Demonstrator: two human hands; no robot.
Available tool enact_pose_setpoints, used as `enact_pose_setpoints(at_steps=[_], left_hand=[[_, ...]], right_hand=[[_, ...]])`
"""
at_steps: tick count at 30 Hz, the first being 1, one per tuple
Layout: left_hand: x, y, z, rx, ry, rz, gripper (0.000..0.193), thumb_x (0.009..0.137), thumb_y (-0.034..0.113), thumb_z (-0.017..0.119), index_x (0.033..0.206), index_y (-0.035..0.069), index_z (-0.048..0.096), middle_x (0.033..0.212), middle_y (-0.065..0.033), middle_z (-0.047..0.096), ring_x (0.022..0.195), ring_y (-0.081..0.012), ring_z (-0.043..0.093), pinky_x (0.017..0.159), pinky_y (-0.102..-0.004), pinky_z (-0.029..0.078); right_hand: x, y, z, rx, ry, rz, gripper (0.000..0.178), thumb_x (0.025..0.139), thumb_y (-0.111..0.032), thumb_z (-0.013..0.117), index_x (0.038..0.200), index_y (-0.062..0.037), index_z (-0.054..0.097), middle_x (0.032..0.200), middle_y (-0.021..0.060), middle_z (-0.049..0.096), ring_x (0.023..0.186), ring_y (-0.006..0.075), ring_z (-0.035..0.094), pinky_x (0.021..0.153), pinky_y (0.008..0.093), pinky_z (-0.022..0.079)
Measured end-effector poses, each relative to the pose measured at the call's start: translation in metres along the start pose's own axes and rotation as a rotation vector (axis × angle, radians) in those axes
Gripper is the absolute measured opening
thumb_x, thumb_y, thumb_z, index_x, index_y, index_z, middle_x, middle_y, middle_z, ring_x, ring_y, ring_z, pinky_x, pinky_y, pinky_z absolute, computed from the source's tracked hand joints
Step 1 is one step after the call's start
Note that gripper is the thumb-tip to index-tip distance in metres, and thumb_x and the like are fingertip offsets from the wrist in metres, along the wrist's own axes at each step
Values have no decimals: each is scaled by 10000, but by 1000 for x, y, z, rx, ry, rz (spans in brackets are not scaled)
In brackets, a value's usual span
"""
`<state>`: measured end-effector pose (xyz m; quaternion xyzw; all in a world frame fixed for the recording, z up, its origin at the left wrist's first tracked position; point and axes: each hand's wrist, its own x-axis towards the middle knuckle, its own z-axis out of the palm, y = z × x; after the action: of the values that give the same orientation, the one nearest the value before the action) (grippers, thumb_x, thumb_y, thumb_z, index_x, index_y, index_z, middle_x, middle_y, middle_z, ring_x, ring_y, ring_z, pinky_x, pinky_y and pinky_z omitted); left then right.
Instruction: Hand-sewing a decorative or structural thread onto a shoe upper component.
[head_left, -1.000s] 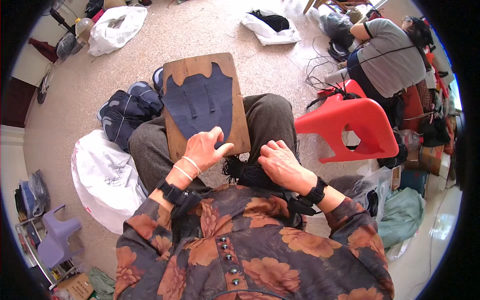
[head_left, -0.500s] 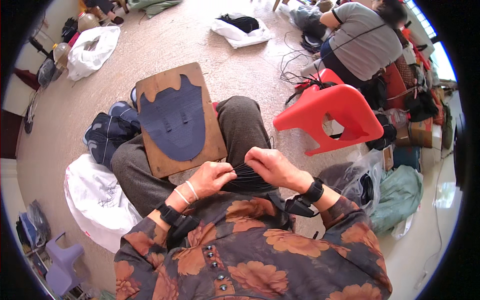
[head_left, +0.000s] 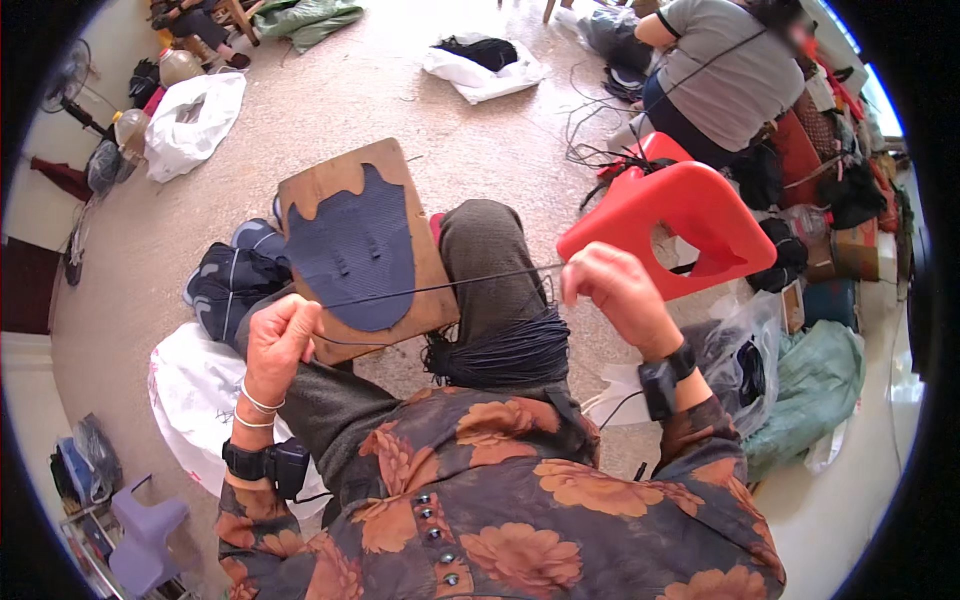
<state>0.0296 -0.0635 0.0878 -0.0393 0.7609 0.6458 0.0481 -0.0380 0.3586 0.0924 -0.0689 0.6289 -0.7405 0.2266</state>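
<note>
A single dark cord (head_left: 450,284) is stretched taut between my hands, passing above the wooden board and my knee. My left hand (head_left: 282,345) is closed around one end, with a short tail hanging loose past the fingers. My right hand (head_left: 618,297) pinches the other end, beside the red stool. A thick bundle of dark cords (head_left: 510,350) lies across my right thigh, between and below the hands. Resting on my left leg is the wooden board (head_left: 435,300), topped by a flat dark blue ribbed piece (head_left: 355,245) with a wavy upper edge and small slits.
A red plastic stool (head_left: 715,215) stands at the right, black strands on it. White bags (head_left: 190,400) and dark wrapped bundles (head_left: 235,285) lie at the left. A clear bag (head_left: 745,350) and green sack (head_left: 820,385) are at the right. Another person (head_left: 730,80) sits at the far right.
My hands have moved from close together over the cord bundle to wide apart, left hand leftward, right hand up and rightward. One cord is now drawn out between them; the bundle rests on my thigh.
</note>
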Motion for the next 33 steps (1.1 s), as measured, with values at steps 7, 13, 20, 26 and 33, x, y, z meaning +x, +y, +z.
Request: enact_pose_setpoints(at_steps=[7,13,20,26,33], left_hand=[[-29,-7,-57,152,-131,-223,299,1002,217,659,749,60,638,643,60,567,540,-27,486,494,-207,359],[-52,-30,-81,714,6,-168,285,941,177,699,722,1,654,598,-73,577,569,-101,512,544,-312,422],[-34,-76,-82,446,528,-77,201,979,226,662,904,49,601,642,-25,517,518,-118,465,506,-314,415],[-9,-67,7,-1072,5,-383,77,1014,86,551,1078,82,593,926,-36,626,800,-151,616,724,-313,537],[5,-78,39,-1193,-45,-333,225,980,-63,522,1170,44,577,1029,-86,670,966,-236,670,959,-444,566]], right_hand=[[21,-16,-52,1050,-97,-244,322,1051,-250,516,767,-99,511,893,59,622,900,223,624,1021,474,492],[44,32,-18,370,195,-76,231,1049,-258,583,914,-72,599,780,11,559,642,121,535,641,329,534],[86,67,68,-3,-101,209,172,1041,-167,577,1122,-31,642,765,-17,564,635,74,546,573,235,497],[98,74,122,-5,-67,195,132,1060,-114,508,1116,-34,595,829,-26,566,620,38,483,516,195,419],[93,88,148,-122,-97,19,147,1058,-119,528,1072,-13,629,832,-35,575,629,29,474,505,188,377]])
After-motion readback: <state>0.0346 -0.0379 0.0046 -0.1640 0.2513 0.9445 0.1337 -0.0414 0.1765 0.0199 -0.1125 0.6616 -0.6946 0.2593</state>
